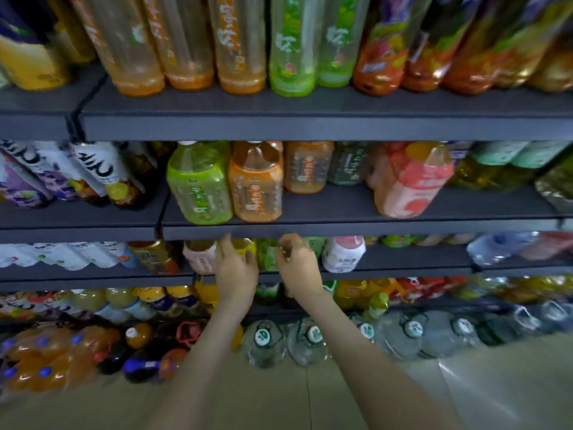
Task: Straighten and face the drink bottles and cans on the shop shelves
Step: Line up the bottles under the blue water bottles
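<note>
**Both hands at the third shelf down**

We are reaching with both arms from the lower centre of the frame up to the third shelf (403,260), just under the dark front edge of the second shelf (372,229).

Our left hand (235,268) is working on a yellow bottle (248,245) in the middle of the frame, with its grip curling round the bottle's left side and front. Our right hand (299,265) is sitting just to the right of it, fingers bent against a green bottle (267,256). The blur is keeping us from telling whether that grip is clamped on it or only touching.

Both bottles are standing upright, with the long axis running top to bottom in the frame. Their tops are hiding behind the shelf edge above, and their labels are too blurred to show which way they are facing.

A pale pink bottle (200,256) is standing just left of the yellow one. A white bottle with a pink top (342,256) is standing to the right of our right hand.
</note>
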A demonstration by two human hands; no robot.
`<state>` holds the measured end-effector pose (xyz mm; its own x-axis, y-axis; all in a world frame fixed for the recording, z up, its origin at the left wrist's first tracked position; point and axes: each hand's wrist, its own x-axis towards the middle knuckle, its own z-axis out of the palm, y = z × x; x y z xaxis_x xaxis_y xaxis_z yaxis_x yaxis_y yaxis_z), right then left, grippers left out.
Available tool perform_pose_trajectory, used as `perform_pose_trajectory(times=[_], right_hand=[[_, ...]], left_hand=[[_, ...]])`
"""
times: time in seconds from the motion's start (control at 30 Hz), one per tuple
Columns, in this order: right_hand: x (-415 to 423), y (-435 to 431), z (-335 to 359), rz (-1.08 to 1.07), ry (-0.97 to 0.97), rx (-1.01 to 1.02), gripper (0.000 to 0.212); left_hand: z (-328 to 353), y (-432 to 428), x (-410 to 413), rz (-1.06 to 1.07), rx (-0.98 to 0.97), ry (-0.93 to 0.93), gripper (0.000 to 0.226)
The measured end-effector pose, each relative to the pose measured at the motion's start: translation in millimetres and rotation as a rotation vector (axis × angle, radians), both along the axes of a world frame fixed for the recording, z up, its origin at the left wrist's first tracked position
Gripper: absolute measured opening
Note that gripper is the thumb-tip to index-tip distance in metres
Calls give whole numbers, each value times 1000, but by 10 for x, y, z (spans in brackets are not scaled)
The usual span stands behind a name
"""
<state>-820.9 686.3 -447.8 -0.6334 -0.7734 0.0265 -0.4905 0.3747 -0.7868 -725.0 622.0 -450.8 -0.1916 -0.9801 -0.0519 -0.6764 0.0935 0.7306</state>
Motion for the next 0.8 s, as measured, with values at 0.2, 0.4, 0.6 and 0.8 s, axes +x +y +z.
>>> perform_pose_trajectory(times=[0.2, 0.4, 0.6, 0.8], right_hand=[[-572, 803, 21, 82, -27, 91, 20], [-1367, 1925, 84, 3, -39, 132, 19], [-2228, 2974, 125, -90, -59, 227, 19], [-3048, 3592, 375, -225, -1, 203, 11]], left_hand=[[-102, 809, -637, -372, 134, -123, 26], [2, 1815, -1525, -601, 143, -265, 33], [206, 2624, -2465, -770, 169, -306, 25], [562, 3059, -3373, -855, 112, -267, 21]])
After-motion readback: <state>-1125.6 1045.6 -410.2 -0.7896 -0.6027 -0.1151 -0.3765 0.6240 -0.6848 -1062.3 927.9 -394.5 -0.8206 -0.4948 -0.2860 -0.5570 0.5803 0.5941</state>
